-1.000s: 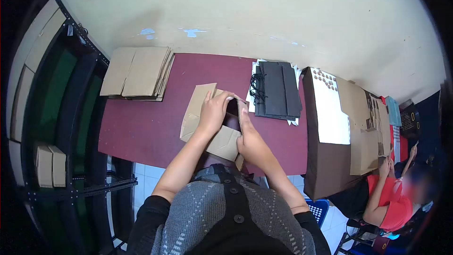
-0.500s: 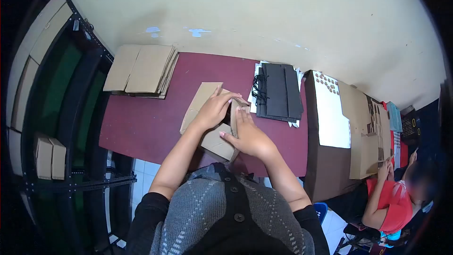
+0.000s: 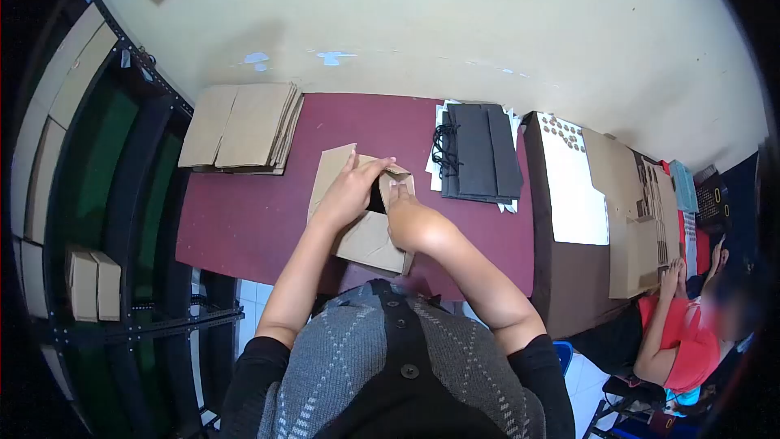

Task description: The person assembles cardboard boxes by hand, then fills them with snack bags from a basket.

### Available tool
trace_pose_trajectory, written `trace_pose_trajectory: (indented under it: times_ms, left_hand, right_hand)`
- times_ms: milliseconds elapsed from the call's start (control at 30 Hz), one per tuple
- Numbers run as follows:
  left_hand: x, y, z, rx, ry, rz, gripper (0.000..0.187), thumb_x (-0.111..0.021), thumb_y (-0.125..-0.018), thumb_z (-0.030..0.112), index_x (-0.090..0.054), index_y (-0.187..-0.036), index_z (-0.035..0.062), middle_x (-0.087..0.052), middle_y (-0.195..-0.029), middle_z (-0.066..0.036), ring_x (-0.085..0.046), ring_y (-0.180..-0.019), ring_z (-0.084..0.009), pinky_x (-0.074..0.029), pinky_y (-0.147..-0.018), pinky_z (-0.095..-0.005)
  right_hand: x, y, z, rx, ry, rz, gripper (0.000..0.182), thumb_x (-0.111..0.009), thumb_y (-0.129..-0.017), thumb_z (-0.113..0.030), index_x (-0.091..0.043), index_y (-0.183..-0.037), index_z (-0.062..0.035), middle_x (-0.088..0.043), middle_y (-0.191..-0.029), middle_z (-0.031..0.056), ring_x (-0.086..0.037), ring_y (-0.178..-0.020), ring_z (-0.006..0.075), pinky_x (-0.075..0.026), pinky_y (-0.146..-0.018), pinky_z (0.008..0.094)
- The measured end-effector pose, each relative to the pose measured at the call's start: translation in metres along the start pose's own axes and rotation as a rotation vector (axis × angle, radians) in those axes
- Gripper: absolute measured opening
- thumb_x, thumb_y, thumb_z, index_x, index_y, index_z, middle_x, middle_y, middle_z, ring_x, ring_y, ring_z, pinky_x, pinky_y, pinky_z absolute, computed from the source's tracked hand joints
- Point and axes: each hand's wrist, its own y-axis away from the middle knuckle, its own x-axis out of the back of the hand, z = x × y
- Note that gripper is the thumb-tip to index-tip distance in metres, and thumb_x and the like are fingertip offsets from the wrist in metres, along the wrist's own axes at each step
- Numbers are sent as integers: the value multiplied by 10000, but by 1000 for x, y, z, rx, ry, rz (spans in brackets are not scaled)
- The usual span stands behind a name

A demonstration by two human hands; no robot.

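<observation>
A brown cardboard box [image 3: 373, 242], partly folded with flaps sticking out, lies on the dark red table [image 3: 244, 223] in front of my body. Across its left flap and far edge rests my left hand [image 3: 349, 193], its fingers apart. My right hand [image 3: 414, 219] presses on the right flap, fingertips against the cardboard and the fingers mostly together. Between the two hands a dark opening shows the box's inside. What my right thumb touches is hidden.
Flattened cardboard [image 3: 252, 126] is stacked at the table's back left. Black folders [image 3: 483, 150] with cords lie at the right. Beyond them stands a brown surface with a white sheet [image 3: 573, 187]. A person in red [image 3: 682, 341] sits far right; dark shelves [image 3: 106, 195] stand left.
My right hand has turned and moved slightly left, folding the right flap inward and down over the box. My left hand has shifted a little left with the box.
</observation>
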Motion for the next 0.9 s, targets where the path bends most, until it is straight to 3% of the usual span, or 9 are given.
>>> trace_pose_trajectory:
  times_ms: [100, 200, 367, 467, 533, 633, 767, 867, 900]
  left_hand:
    - [-2, 3, -1, 34, -33, -58, 539, -443, -734, -100, -483, -1234, 95, -597, -1127, -130, -549, -1069, -299, -236, -1091, -476]
    - [6, 10, 6, 20, -120, -166, 519, -492, -727, -65, -492, -1222, 93, -581, -1161, -129, -543, -1079, -308, -333, -1031, -482]
    - [-9, 18, 4, -94, -99, -110, 407, -479, -791, 20, -512, -1195, 46, -561, -1191, -170, -536, -1105, -310, -393, -988, -418]
    - [-7, 18, 6, -81, -93, -61, 384, -461, -815, 38, -515, -1195, 46, -564, -1201, -145, -550, -1090, -307, -402, -978, -414]
    - [13, 16, 8, 156, 161, -227, 345, -447, -864, 109, -522, -1198, 62, -538, -1247, -123, -502, -1154, -317, -340, -1024, -450]
    - [10, 21, -5, 33, -115, 120, 335, -445, -895, 191, -530, -1200, 81, -508, -1287, -109, -428, -1223, -339, -241, -1067, -498]
    - [-23, 47, -30, 126, -222, -67, 391, -455, -907, 259, -500, -1267, 110, -377, -1406, -102, -292, -1321, -337, -167, -1086, -519]
    - [-14, 53, -26, 142, -216, -95, 408, -477, -903, 274, -495, -1280, 117, -327, -1434, -116, -250, -1343, -336, -127, -1085, -542]
    - [-15, 55, -25, 152, -224, -70, 402, -488, -900, 273, -506, -1270, 118, -337, -1426, -129, -245, -1344, -345, -107, -1084, -552]
  right_hand:
    - [-15, -10, -8, -65, 122, -19, 677, -481, -795, -79, -167, -1334, 183, -265, -1352, 382, -490, -1128, 435, -439, -917, 435]
    - [-56, -28, -8, -149, 293, 229, 558, -509, -818, -138, -368, -1309, 87, -449, -1258, 222, -532, -1000, 314, -474, -771, 408]
    - [-57, -60, -20, -232, 434, -66, 534, -524, -837, -216, -440, -1290, 55, -327, -1393, 274, -355, -1248, 451, -419, -878, 505]
    - [-60, -58, -13, -213, 396, 201, 521, -535, -832, -262, -493, -1232, 69, -426, -1324, 265, -424, -1209, 424, -414, -887, 512]
    - [-24, -42, 1, 101, 68, -57, 495, -538, -834, -320, -554, -1139, 70, -526, -1192, 282, -517, -1117, 392, -418, -904, 476]
    - [-28, -23, 36, 386, -360, 329, 477, -517, -875, -372, -600, -913, 96, -632, -901, 260, -626, -824, 342, -478, -794, 381]
    - [-30, 1, 62, 272, -761, 87, 484, -536, -886, -372, -615, -691, 64, -657, -768, 198, -608, -656, 190, -466, -633, 307]
    - [-55, -7, 72, 59, -1330, 757, 480, -509, -926, -330, -612, -610, 18, -649, -650, 93, -540, -570, 93, -419, -567, 253]
    - [-51, -4, 72, -131, -1199, 732, 380, -524, -918, -331, -645, -854, 24, -661, -833, 154, -606, -772, 153, -460, -685, 289]
